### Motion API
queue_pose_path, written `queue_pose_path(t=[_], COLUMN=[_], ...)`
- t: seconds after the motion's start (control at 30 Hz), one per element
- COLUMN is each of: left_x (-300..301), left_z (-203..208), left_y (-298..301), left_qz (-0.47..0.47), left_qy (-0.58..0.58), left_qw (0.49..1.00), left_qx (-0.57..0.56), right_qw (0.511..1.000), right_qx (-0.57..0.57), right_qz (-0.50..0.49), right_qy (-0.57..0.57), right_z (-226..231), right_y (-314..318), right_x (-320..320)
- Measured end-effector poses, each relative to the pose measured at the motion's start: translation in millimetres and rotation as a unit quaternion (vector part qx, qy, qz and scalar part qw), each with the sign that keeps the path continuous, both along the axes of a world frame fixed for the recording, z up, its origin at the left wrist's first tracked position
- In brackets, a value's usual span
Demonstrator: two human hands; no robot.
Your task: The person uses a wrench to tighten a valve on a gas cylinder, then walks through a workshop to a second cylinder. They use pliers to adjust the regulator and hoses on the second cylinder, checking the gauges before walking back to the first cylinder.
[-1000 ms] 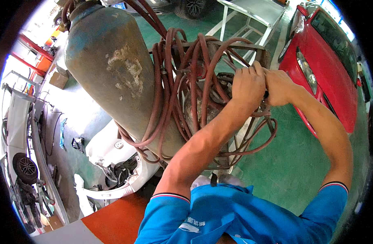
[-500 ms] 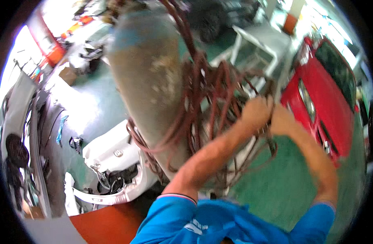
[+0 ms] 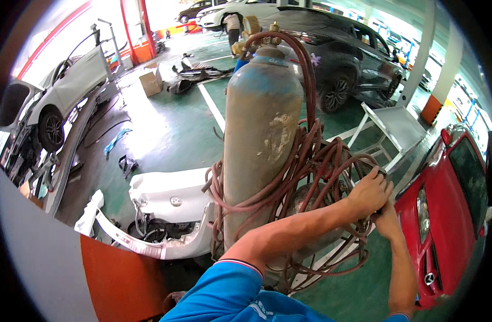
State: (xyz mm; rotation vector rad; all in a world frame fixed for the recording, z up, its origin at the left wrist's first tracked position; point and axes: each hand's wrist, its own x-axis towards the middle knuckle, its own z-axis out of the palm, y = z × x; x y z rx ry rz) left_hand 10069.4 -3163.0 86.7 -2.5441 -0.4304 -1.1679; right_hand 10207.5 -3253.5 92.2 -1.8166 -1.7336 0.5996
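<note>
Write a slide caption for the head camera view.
Left hand and right hand close together beside a tall cylinder wrapped in reddish hoses, red car at right.

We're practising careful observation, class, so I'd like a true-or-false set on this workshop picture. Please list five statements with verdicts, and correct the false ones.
1. Reddish-brown flexible hoses pass across the front of the tall grey-brown metal cylinder with a blue shoulder. True.
2. The bare left hand and bare right hand are on opposite sides of the cylinder. False: they are close together, both to its right in the view.
3. A smooth white car panel with a round badge lies left of the cylinder. True.
4. The glossy red car is at the view's left edge. False: it is on the right.
5. The person's short left fabric sleeve is mostly yellow. False: it is bright blue.
</note>
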Motion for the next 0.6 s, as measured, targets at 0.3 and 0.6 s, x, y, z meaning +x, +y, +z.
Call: queue_pose_path(t=[0.3, 0.6], left_x=[-159, -294], left_z=[22, 53], left_y=[-42, 99], left_qz=[-0.028, 0.098], left_qy=[-0.137, -0.297], left_qw=[0.986, 0.946], left_qx=[-0.088, -0.091], right_qw=[0.838, 0.926], right_qx=[-0.014, 0.070], right_qz=[0.073, -0.016], right_qy=[0.540, 0.369], right_z=[17, 94], right_y=[-12, 58], right_x=[-40, -123])
